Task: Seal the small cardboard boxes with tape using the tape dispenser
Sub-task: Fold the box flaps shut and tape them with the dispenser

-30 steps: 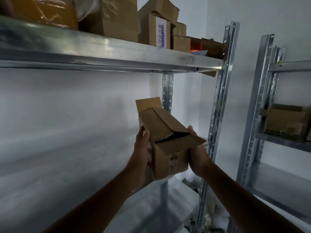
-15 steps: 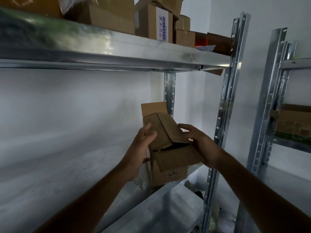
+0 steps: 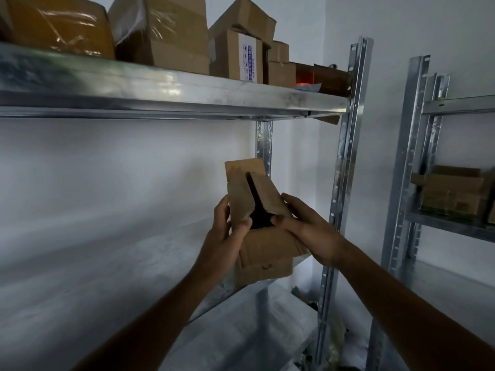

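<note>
A small brown cardboard box (image 3: 263, 259) sits at the right end of the middle metal shelf (image 3: 112, 285), in front of me. Its top flaps stand partly open with a dark gap between them. My left hand (image 3: 223, 238) pinches the left flap near its lower corner. My right hand (image 3: 304, 228) pinches the right flap at its near edge. The near flap hangs down over the box front. No tape dispenser is visible.
The top shelf (image 3: 171, 89) carries several cardboard boxes (image 3: 235, 57), some wrapped in plastic. A steel upright (image 3: 345, 167) stands right of the box. A second rack (image 3: 417, 156) to the right holds another carton (image 3: 455, 194).
The box has gone from being held at its sides to resting on the shelf. Both hands moved up to the top flaps and spread them, so a dark gap shows.
</note>
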`<state>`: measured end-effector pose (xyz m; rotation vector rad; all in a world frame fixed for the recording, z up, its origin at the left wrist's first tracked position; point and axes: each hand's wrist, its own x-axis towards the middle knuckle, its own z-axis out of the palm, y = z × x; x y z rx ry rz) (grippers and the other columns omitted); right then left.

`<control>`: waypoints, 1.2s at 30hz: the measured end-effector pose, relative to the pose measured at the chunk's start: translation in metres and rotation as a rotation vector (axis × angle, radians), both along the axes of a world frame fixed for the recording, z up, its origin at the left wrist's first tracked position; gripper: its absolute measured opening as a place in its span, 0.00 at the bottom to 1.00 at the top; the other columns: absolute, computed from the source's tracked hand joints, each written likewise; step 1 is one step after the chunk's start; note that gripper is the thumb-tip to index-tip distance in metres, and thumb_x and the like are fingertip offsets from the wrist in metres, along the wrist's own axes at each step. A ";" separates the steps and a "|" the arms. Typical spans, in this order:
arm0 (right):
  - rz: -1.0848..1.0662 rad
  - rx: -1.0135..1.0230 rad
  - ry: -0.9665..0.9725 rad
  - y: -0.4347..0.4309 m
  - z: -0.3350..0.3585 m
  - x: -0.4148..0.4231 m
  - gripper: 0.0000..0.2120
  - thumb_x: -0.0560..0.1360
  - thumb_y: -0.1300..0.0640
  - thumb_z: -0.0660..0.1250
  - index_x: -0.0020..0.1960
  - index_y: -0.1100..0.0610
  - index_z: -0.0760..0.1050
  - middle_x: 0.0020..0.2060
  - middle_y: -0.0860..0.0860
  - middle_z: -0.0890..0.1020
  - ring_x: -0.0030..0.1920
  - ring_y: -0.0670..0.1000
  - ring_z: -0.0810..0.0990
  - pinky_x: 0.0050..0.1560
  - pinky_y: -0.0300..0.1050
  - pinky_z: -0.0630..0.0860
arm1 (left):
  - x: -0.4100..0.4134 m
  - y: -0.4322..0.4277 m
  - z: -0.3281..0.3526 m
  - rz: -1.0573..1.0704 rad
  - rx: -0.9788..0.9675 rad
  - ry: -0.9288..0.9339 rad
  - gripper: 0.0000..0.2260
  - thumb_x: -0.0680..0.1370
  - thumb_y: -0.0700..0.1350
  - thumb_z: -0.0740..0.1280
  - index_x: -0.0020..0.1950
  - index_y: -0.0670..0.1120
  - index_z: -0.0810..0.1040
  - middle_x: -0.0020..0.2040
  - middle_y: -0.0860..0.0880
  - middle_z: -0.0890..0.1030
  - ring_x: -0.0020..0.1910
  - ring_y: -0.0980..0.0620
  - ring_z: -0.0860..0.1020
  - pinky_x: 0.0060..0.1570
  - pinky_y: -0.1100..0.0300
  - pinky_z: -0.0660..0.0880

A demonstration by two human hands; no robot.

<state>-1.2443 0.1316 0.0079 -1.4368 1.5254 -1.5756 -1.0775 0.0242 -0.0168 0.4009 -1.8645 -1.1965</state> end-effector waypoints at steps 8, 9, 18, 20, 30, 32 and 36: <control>-0.158 -0.108 -0.391 0.003 -0.014 0.004 0.13 0.80 0.38 0.61 0.61 0.43 0.72 0.62 0.52 0.81 0.62 0.56 0.81 0.69 0.62 0.73 | -0.002 0.013 -0.010 0.009 0.388 0.305 0.17 0.82 0.58 0.59 0.70 0.58 0.65 0.63 0.58 0.76 0.63 0.53 0.76 0.61 0.54 0.76; -0.171 -0.124 -0.423 0.002 -0.015 0.004 0.11 0.81 0.40 0.61 0.60 0.43 0.72 0.62 0.53 0.82 0.62 0.57 0.81 0.69 0.62 0.72 | -0.002 0.011 -0.011 0.007 0.463 0.347 0.16 0.83 0.55 0.63 0.69 0.56 0.67 0.65 0.54 0.77 0.65 0.49 0.76 0.65 0.47 0.75; -0.114 -0.184 -0.511 -0.008 -0.024 -0.020 0.15 0.81 0.39 0.59 0.62 0.46 0.73 0.46 0.48 0.87 0.48 0.53 0.87 0.49 0.49 0.82 | -0.007 -0.006 -0.010 -0.080 0.351 0.455 0.37 0.73 0.45 0.75 0.72 0.73 0.63 0.71 0.51 0.74 0.67 0.45 0.77 0.61 0.37 0.77; -0.113 -0.182 -0.498 -0.016 -0.024 -0.029 0.15 0.81 0.40 0.58 0.62 0.46 0.73 0.45 0.47 0.87 0.47 0.51 0.87 0.43 0.44 0.81 | -0.013 -0.015 -0.010 -0.080 0.310 0.376 0.32 0.72 0.49 0.76 0.71 0.68 0.68 0.72 0.52 0.72 0.68 0.45 0.76 0.61 0.40 0.79; -0.113 -0.154 -0.503 -0.061 -0.013 -0.097 0.21 0.82 0.39 0.58 0.67 0.51 0.74 0.58 0.57 0.84 0.58 0.59 0.83 0.55 0.50 0.81 | -0.082 -0.057 -0.007 -0.107 0.377 0.337 0.35 0.68 0.51 0.75 0.73 0.63 0.65 0.67 0.58 0.72 0.64 0.51 0.76 0.58 0.48 0.79; -0.086 -0.148 -0.544 -0.067 -0.012 -0.117 0.20 0.82 0.41 0.59 0.68 0.51 0.73 0.59 0.58 0.83 0.60 0.60 0.83 0.60 0.53 0.80 | -0.101 -0.060 -0.007 -0.059 0.354 0.323 0.36 0.68 0.51 0.76 0.73 0.62 0.64 0.62 0.63 0.72 0.60 0.55 0.76 0.56 0.53 0.80; -0.048 -0.159 -0.574 -0.089 -0.018 -0.161 0.18 0.83 0.46 0.58 0.68 0.54 0.73 0.59 0.59 0.83 0.57 0.59 0.83 0.57 0.54 0.78 | -0.141 -0.070 -0.008 0.012 0.348 0.293 0.38 0.67 0.53 0.76 0.72 0.58 0.62 0.63 0.58 0.73 0.60 0.52 0.77 0.57 0.52 0.80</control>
